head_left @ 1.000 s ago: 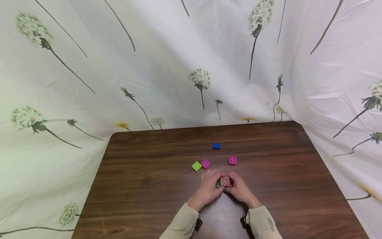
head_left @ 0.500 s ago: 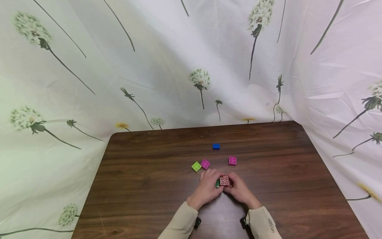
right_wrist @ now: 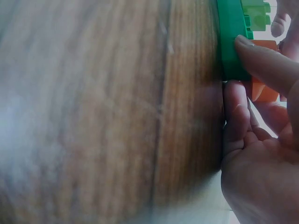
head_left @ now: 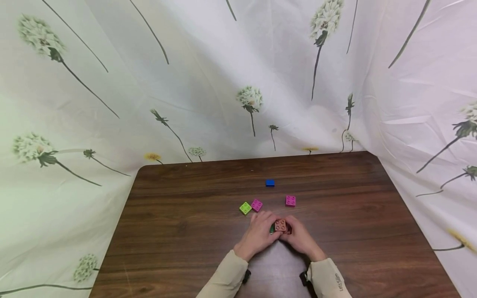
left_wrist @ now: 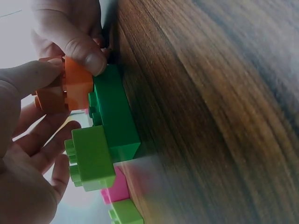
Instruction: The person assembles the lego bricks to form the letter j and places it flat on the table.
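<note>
A long dark green brick (left_wrist: 114, 112) lies on the table, with a light green brick (left_wrist: 93, 156) on one end and an orange brick (left_wrist: 78, 86) on the other. Against that orange brick's studs is a second orange brick (head_left: 280, 225), pinched by the left hand (head_left: 257, 236); whether the two are fully joined I cannot tell. The right hand (head_left: 301, 236) steadies the stack from the other side, its thumb pressed on the dark green brick (right_wrist: 231, 42) beside the orange one (right_wrist: 265, 91). In the head view the hands hide most of the stack.
Beyond the hands on the brown table (head_left: 179, 248) are a lime brick (head_left: 245, 207) close beside a magenta brick (head_left: 256, 205), another magenta brick (head_left: 290, 201) to the right, and a blue brick (head_left: 270, 183) farther back. A flower-patterned cloth (head_left: 208, 82) hangs behind the table.
</note>
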`<state>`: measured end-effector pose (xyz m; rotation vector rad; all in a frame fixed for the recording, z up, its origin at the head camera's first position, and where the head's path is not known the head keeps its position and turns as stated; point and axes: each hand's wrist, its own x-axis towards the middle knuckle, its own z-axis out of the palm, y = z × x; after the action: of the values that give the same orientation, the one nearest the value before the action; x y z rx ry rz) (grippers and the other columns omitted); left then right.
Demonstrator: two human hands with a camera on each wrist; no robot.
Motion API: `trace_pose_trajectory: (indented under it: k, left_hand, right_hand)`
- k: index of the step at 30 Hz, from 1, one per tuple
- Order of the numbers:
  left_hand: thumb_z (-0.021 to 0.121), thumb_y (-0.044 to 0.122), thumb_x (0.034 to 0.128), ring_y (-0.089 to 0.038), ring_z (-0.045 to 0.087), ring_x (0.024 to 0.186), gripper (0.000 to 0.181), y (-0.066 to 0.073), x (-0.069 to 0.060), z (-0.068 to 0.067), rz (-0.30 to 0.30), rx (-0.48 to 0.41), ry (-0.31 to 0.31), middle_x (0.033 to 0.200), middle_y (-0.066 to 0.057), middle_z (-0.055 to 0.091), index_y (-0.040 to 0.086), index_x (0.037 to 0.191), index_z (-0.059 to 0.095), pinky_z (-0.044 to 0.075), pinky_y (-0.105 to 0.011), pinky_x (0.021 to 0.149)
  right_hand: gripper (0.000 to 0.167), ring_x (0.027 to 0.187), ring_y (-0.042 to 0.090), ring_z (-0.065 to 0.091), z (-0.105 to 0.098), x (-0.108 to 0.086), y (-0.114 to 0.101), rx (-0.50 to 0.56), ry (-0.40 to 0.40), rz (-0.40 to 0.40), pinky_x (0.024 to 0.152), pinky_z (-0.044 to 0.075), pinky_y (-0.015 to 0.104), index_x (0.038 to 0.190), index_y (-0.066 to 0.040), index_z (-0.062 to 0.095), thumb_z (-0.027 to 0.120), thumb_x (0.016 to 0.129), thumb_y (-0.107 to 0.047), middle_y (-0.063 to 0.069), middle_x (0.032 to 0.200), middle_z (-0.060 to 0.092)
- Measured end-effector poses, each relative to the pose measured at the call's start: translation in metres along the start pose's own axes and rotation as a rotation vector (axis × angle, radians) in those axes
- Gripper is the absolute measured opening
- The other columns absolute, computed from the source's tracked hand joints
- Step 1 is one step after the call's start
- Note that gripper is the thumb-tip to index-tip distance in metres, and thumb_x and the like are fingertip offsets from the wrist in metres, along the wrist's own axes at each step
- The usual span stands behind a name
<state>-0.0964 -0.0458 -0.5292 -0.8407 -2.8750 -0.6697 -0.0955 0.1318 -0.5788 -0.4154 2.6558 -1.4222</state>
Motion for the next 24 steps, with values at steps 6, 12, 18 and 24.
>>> trace_pose_trajectory:
  k: [6, 12, 18, 24]
  left_hand:
    - [0.073, 0.035, 0.0829, -0.011, 0.059, 0.100, 0.035, -0.0013, 0.0020, -0.0013, 0.038, 0.049, -0.012, 0.104, 0.007, 0.067, 0.018, 0.113, 0.067, 0.038, -0.032, 0.090]
    - [0.074, 0.039, 0.0810, -0.011, 0.060, 0.097, 0.036, -0.0041, 0.0038, -0.0033, 0.080, 0.113, -0.005, 0.103, 0.008, 0.068, 0.019, 0.110, 0.070, 0.039, -0.032, 0.086]
    - [0.073, 0.041, 0.0818, -0.011, 0.059, 0.098, 0.037, -0.0058, 0.0043, -0.0053, 0.097, 0.144, -0.032, 0.104, 0.008, 0.067, 0.021, 0.113, 0.070, 0.039, -0.032, 0.086]
    - [0.073, 0.042, 0.0812, -0.010, 0.060, 0.097, 0.036, -0.0077, 0.0055, -0.0049, 0.101, 0.165, -0.045, 0.104, 0.009, 0.067, 0.023, 0.112, 0.069, 0.040, -0.032, 0.085]
  right_hand:
    - [0.030, 0.080, 0.006, 0.048, -0.0003, -0.0002, -0.0006, 0.002, -0.002, 0.009, 0.071, 0.040, 0.022, 0.101, -0.010, 0.066, 0.079, 0.073, -0.008, -0.002, 0.090, 0.058]
    - [0.029, 0.080, 0.006, 0.049, 0.0017, 0.0001, 0.0014, -0.006, 0.015, -0.033, 0.070, 0.041, 0.022, 0.100, -0.009, 0.067, 0.079, 0.074, -0.009, -0.002, 0.089, 0.059]
    - [0.029, 0.081, 0.005, 0.050, 0.0031, -0.0007, 0.0007, -0.009, 0.025, -0.033, 0.072, 0.042, 0.023, 0.100, -0.010, 0.067, 0.079, 0.074, -0.009, -0.003, 0.089, 0.060]
    - [0.028, 0.076, 0.004, 0.047, 0.0007, -0.0003, -0.0008, -0.005, -0.002, -0.003, 0.067, 0.040, 0.021, 0.100, -0.011, 0.067, 0.079, 0.075, -0.011, -0.004, 0.086, 0.057]
